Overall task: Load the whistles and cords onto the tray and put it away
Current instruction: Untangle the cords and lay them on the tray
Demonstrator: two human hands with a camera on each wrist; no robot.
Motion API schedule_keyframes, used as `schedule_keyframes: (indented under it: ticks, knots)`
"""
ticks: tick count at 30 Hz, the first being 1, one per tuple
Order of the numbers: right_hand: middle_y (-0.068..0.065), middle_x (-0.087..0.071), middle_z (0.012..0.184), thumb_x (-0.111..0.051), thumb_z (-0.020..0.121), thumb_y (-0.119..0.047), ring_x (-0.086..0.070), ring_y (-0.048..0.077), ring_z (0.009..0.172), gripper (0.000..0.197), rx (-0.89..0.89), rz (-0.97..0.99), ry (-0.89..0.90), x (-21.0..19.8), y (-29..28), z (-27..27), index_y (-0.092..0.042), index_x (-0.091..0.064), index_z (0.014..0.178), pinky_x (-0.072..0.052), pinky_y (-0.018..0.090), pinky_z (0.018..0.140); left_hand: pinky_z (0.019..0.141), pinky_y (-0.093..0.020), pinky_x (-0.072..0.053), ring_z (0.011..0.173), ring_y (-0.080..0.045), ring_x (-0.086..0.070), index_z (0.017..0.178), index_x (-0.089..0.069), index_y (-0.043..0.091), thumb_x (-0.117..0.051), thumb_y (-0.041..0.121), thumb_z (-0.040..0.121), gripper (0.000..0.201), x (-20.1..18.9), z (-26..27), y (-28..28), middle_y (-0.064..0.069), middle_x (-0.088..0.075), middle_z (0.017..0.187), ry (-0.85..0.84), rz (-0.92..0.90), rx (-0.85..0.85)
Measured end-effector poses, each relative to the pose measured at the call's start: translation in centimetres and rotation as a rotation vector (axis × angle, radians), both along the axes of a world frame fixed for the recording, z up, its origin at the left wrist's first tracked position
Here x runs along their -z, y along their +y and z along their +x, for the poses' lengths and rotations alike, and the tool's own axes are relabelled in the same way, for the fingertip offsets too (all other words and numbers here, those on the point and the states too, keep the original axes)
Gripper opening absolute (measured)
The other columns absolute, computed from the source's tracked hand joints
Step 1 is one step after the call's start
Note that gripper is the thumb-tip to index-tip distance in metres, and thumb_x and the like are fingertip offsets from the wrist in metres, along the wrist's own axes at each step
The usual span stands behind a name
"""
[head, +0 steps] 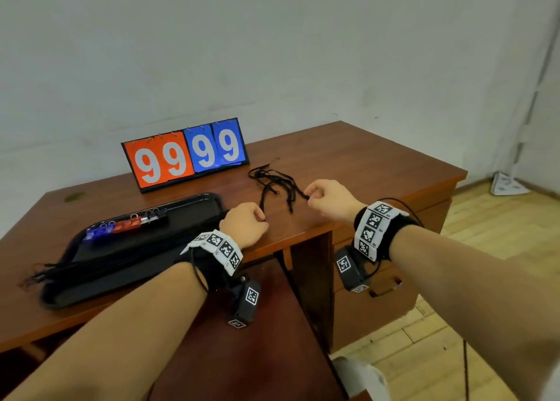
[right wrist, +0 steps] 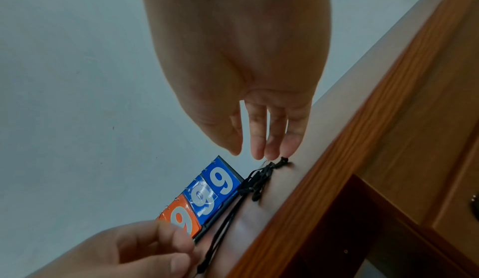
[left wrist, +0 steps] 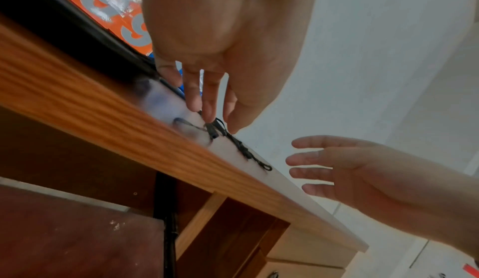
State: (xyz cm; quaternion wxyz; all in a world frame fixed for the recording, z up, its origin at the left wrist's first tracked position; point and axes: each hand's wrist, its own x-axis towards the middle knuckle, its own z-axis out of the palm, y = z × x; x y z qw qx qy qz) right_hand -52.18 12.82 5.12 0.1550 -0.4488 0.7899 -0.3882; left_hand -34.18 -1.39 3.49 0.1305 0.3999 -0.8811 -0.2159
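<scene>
A tangle of black cords (head: 272, 179) lies on the wooden desk (head: 363, 164), right of the black tray (head: 194, 200). My left hand (head: 263, 217) pinches one cord end near the desk's front edge; its thumb and fingers close on the cords (left wrist: 243, 151) in the left wrist view. My right hand (head: 306, 195) touches another cord end with straight fingertips (right wrist: 285, 151), thumb apart from them. On the tray lie blue whistles (head: 97, 232), a red one (head: 127, 225) and a black one (head: 157, 216). More black cords (head: 39, 275) trail off the tray's left end.
A flip scoreboard (head: 185, 155) reading 99 99 stands at the back of the desk, close behind the tray and cords. Below the desk sit a reddish-brown chair seat (head: 257, 340) and a drawer unit (head: 378, 303). Wooden floor lies to the right.
</scene>
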Motion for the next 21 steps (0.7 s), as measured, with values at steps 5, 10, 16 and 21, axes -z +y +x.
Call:
schedule_keyframes:
  ticks: [5,10,16,21]
  knots:
    - [-0.008,-0.065,0.092,-0.051,0.092,-0.016,-0.063,0.015,0.082,0.023,-0.035,-0.016,0.016,0.8,-0.9,-0.2,-0.028,-0.064,0.106,-0.052,0.028,0.070,0.094,-0.042,-0.038,0.106,-0.023,-0.059,0.091,-0.060,0.032,-0.069,0.048,0.082,0.020,0.4,-1.5,0.2,0.009,-0.068,0.098,-0.104,-0.165,-0.037]
    - [-0.003,-0.069,0.092,-0.052,0.092,-0.017,-0.065,0.015,0.083,0.022,-0.044,-0.047,0.026,1.2,-1.5,-0.4,-0.028,-0.066,0.105,-0.053,0.029,0.074,0.094,-0.042,-0.037,0.107,-0.025,-0.059,0.096,-0.060,0.031,-0.065,0.046,0.085,0.019,0.5,-2.3,0.2,0.006,-0.068,0.104,-0.153,-0.207,-0.038]
    - [0.000,-0.072,0.095,-0.051,0.092,-0.018,-0.066,0.014,0.088,0.023,-0.070,-0.044,0.010,1.2,-1.5,-0.1,-0.031,-0.064,0.107,-0.051,0.022,0.072,0.093,-0.038,-0.042,0.100,-0.024,-0.062,0.096,-0.063,0.030,-0.058,0.022,0.089,0.012,0.2,-2.4,0.7,0.006,-0.065,0.097,-0.100,-0.182,-0.013]
    - [-0.004,-0.070,0.096,-0.054,0.092,-0.016,-0.065,0.010,0.091,0.026,-0.081,-0.055,0.005,-0.3,-1.5,1.3,-0.030,-0.061,0.113,-0.047,0.016,0.068,0.079,-0.031,-0.050,0.091,-0.021,-0.063,0.090,-0.067,0.022,-0.055,0.012,0.087,0.015,-1.5,-1.2,0.7,0.002,-0.067,0.098,0.135,-0.103,0.013]
